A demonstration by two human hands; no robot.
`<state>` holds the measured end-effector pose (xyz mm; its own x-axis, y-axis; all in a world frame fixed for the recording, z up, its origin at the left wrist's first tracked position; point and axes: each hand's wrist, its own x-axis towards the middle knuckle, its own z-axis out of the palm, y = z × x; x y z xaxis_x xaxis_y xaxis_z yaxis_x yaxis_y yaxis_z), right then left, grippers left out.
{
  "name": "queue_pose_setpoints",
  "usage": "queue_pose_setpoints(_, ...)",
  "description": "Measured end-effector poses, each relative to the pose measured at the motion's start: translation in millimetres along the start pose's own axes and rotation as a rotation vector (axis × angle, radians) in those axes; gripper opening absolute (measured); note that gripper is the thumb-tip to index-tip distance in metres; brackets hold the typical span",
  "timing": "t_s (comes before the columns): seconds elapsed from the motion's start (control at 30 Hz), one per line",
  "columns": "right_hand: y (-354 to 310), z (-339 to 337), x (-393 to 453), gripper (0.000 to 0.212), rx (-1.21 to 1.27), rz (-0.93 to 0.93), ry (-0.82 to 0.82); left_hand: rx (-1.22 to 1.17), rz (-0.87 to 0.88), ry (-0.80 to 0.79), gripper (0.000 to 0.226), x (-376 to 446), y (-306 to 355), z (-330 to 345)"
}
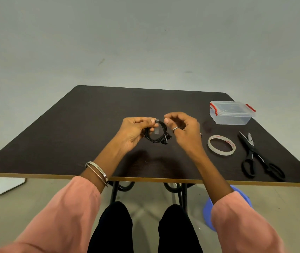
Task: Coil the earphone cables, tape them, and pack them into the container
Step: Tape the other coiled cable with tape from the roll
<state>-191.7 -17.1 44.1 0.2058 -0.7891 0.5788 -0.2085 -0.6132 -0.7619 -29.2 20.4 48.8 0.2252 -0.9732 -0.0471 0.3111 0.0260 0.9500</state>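
A black earphone cable [156, 136], wound into a small coil, is held above the middle of the dark table [72, 136]. My left hand [134, 130] grips the coil's left side, with the thumb on a strip of clear tape [156, 129] that hangs across the loop. My right hand [182, 128] is just right of the coil with its fingers curled, thumb tip close to the top of the tape. The clear plastic container [232, 112] with red clips stands closed at the back right.
A roll of clear tape [221, 144] lies flat to the right of my hands, and black scissors [258, 157] lie beyond it near the table's right edge. A blue stool [207, 214] is on the floor under the right front corner.
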Motion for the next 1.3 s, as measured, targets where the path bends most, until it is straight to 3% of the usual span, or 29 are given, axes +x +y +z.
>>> queue_pose_setpoints(0.2, -2, 5, -1, 0.014, -0.142, -0.092, -0.094, 0.096, 0.027, -0.026, 0.008, -5, -1, 2)
queue_pose_setpoints(0.47, 8, 0, 7, 0.018, -0.535, -0.336, -0.260, 0.460, 0.171, 0.040, 0.012, -6, -3, 6)
queue_pose_setpoints(0.6, 11, -3, 4, 0.020, -0.509, -0.320, -0.209, 0.535, 0.227, 0.068, 0.011, -8, -6, 12)
queue_pose_setpoints(0.73, 14, -2, 0, 0.016, -0.495, -0.295, -0.139, 0.533, 0.225, 0.068, 0.007, -9, -9, 18)
queue_pose_setpoints(0.87, 13, 0, -3, 0.016, -0.550, -0.407, -0.125, 0.406, 0.109, 0.083, 0.012, -10, -11, 25)
queue_pose_setpoints(1.03, 13, 4, -12, 0.042, -0.669, -0.436, -0.044, 0.206, -0.013, 0.099, 0.008, -8, -18, 29)
queue_pose_setpoints(1.13, 15, 5, -18, 0.050, -0.622, -0.335, -0.011, 0.137, -0.019, 0.108, 0.003, -9, -22, 30)
queue_pose_setpoints(1.3, 1, -8, -15, 0.070, -0.159, 0.211, -0.044, 0.095, 0.078, 0.109, 0.005, -12, -24, 28)
